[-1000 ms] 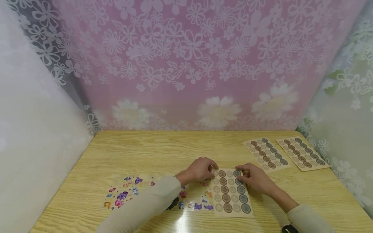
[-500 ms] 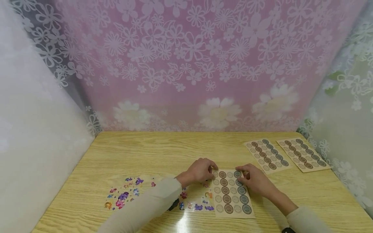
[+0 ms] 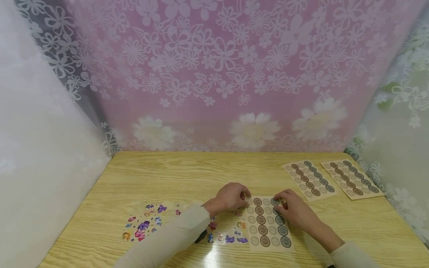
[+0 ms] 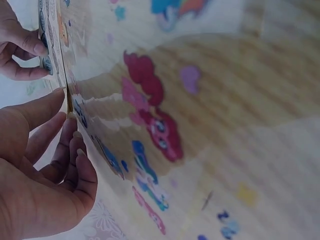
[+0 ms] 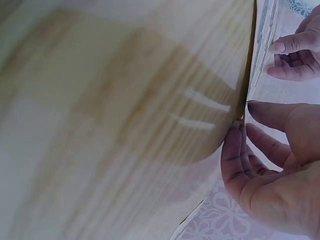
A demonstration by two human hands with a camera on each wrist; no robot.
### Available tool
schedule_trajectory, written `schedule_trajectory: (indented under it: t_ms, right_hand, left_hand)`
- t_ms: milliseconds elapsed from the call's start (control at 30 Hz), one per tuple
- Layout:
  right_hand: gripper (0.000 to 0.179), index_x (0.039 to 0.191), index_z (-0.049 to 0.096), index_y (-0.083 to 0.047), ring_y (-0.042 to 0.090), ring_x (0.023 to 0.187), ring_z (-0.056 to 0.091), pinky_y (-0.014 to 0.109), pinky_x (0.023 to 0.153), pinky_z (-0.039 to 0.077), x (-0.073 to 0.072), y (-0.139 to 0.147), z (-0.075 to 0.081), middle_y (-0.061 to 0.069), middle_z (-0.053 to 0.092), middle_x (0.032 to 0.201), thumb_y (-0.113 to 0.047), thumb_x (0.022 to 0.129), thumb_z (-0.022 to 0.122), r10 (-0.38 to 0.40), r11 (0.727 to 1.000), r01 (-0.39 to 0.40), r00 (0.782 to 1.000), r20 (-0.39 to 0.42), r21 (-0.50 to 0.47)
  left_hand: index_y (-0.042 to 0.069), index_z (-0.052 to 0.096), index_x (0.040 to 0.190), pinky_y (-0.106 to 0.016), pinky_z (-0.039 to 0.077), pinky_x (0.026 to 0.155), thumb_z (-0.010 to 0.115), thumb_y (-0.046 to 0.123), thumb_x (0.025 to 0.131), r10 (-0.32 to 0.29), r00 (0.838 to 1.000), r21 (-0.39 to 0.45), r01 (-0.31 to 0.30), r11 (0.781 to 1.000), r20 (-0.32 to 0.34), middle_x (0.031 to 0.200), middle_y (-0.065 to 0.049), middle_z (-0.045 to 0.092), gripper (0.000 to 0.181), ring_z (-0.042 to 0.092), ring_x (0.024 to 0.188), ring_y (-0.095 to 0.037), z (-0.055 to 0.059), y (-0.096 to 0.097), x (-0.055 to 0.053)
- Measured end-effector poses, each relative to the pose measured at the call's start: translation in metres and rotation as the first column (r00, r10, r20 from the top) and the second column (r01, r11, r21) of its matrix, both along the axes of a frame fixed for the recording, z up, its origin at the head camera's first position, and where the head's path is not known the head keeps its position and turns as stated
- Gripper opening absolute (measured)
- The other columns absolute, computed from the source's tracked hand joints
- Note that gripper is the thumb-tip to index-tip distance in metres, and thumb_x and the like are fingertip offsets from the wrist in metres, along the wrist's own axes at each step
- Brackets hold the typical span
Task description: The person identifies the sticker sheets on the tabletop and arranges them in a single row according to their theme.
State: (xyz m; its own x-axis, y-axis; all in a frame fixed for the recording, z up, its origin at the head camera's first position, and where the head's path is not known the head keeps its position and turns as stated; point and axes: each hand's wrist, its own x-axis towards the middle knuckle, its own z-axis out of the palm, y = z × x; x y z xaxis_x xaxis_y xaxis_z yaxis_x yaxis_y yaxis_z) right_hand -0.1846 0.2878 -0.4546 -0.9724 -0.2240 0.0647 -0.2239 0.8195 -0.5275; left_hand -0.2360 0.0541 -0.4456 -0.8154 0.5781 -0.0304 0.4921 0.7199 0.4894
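Note:
A tan sheet of round stickers (image 3: 270, 223) lies in front of the person, with columns of brown, grey-blue and pale circles. At its far left corner the left hand (image 3: 232, 196) pinches the edge between thumb and fingers. The right hand (image 3: 295, 208) pinches the far right corner the same way. In the left wrist view, the left hand (image 4: 45, 165) is at the sheet's edge beside a clear sheet of pony stickers (image 4: 155, 125). The right wrist view shows the right hand (image 5: 280, 165) at the sheet's edge, low over the wood.
Two similar sticker sheets lie at the back right, one sheet (image 3: 310, 180) beside the other (image 3: 352, 178). Colourful pony stickers (image 3: 143, 225) spread over the left of the wooden table (image 3: 187, 167), partly under the left sleeve (image 3: 171, 234). Flowered cloth (image 3: 218, 74) hangs behind the table.
Both hands keep their hold on the sheet's far corners. The whole scene has shifted slightly right and down in the head view; little else differs.

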Motion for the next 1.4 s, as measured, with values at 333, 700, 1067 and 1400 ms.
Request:
schedule_trajectory:
  t_ms: [333,700,1067,1400]
  right_hand:
    - [0.024,0.107,0.067,0.001,0.013,0.073,0.046,0.026,0.06,0.042,0.005,-0.004,0.001,0.01,0.049,0.103,-0.009,0.086,0.071,0.015,0.995,-0.011,0.999,-0.044,0.098]
    - [0.046,0.116,0.064,-0.002,0.014,0.079,0.049,0.035,0.068,0.045,0.012,-0.001,0.0,0.01,0.049,0.112,-0.03,0.082,0.077,0.061,0.992,-0.052,0.995,-0.077,0.116]
    - [0.044,0.114,0.062,-0.003,0.019,0.088,0.053,0.041,0.075,0.047,0.014,0.001,-0.001,0.009,0.05,0.111,-0.03,0.082,0.077,0.089,0.989,-0.071,0.986,-0.138,0.133]
    - [0.046,0.116,0.061,-0.003,0.02,0.091,0.054,0.042,0.076,0.047,0.014,0.003,0.002,0.01,0.049,0.112,-0.032,0.083,0.075,0.106,0.99,-0.096,0.989,-0.104,0.101]
  left_hand:
    - [0.015,0.075,0.106,-0.017,0.042,0.058,0.077,0.024,0.082,-0.015,0.994,-0.061,0.008,0.998,-0.104,0.081,0.007,0.064,0.026,0.051,0.068,-0.004,0.0,0.001,0.001]
    - [0.023,0.074,0.111,-0.024,0.044,0.069,0.069,0.027,0.084,-0.032,0.977,-0.216,-0.015,0.976,-0.211,0.098,0.007,0.064,0.027,0.051,0.083,-0.012,0.0,0.006,0.005]
    - [0.023,0.074,0.109,-0.03,0.046,0.078,0.068,0.026,0.084,-0.037,0.968,-0.275,-0.034,0.961,-0.247,0.101,0.006,0.066,0.026,0.056,0.087,-0.014,0.002,0.01,0.008]
    - [0.023,0.073,0.107,-0.03,0.045,0.078,0.065,0.028,0.088,-0.068,0.952,-0.323,-0.034,0.946,-0.299,0.093,0.007,0.064,0.021,0.055,0.083,-0.014,0.002,0.011,0.011]
